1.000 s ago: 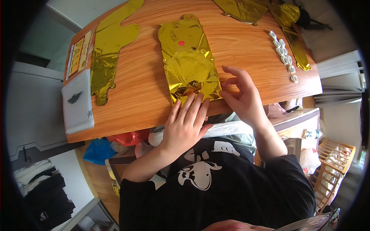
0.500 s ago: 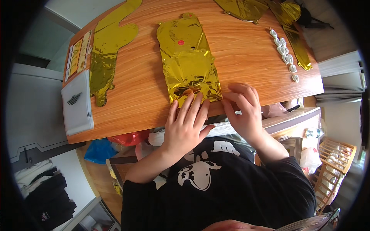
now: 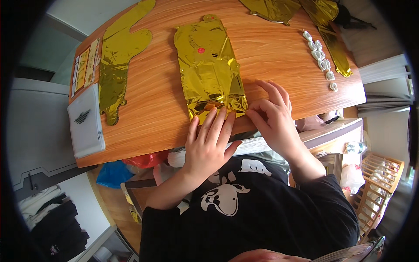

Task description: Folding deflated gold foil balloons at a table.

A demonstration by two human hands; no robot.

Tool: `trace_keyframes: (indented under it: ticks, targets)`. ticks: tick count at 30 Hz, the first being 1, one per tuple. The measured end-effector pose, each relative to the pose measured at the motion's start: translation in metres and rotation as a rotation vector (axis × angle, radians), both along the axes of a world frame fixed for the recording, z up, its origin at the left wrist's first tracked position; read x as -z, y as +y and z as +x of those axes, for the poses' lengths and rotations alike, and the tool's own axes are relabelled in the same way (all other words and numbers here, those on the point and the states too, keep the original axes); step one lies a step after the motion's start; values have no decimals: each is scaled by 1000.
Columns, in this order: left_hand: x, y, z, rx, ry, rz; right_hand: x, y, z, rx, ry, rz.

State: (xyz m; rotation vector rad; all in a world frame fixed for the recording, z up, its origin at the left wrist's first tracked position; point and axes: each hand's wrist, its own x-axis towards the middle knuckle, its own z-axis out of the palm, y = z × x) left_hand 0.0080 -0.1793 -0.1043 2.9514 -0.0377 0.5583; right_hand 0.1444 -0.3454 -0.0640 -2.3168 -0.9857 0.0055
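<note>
A flat gold foil balloon, folded over on itself, lies lengthwise on the wooden table in front of me. It has a small red dot on its upper part, and its near end is creased and shiny. My left hand lies with outstretched fingers on that near end, the fingertips pressing the foil by the table edge. At the balloon's near right corner, my right hand pinches the foil edge between thumb and forefinger, its other fingers raised. The fingertips partly cover the corner.
Another flat gold foil balloon lies to the left, beside a clear plastic packet and a printed card. More gold foil lies at the far right. Several small white ribbon rolls form rows near the right edge of the table.
The view has shifted slightly. My right hand has moved a little up and left at the foil's corner, and the folded layer looks flatter. My left hand stays on the near end.
</note>
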Motion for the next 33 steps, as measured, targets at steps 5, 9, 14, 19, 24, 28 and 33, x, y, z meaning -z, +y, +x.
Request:
trace_keyframes:
  ticks: [5,9,14,19,24,28,33]
  targets:
    - [0,0,1,-6,-13,12,9,3,-5,26,-152,-15]
    - [2,1,0,-3,-9,24,9,6,-6,37,-196,-25]
    - [3,3,0,15,-10,55,8,4,-5,33,-151,-14]
    - [9,2,0,-5,-30,96,3,-3,4,53,-102,-4]
    - [9,0,1,-10,-50,88,4,-17,12,-107,-208,110]
    - [5,0,2,-12,-39,73,4,-18,4,-145,-235,97]
    - [4,1,3,-9,-69,28,-2,-16,8,-116,-211,30]
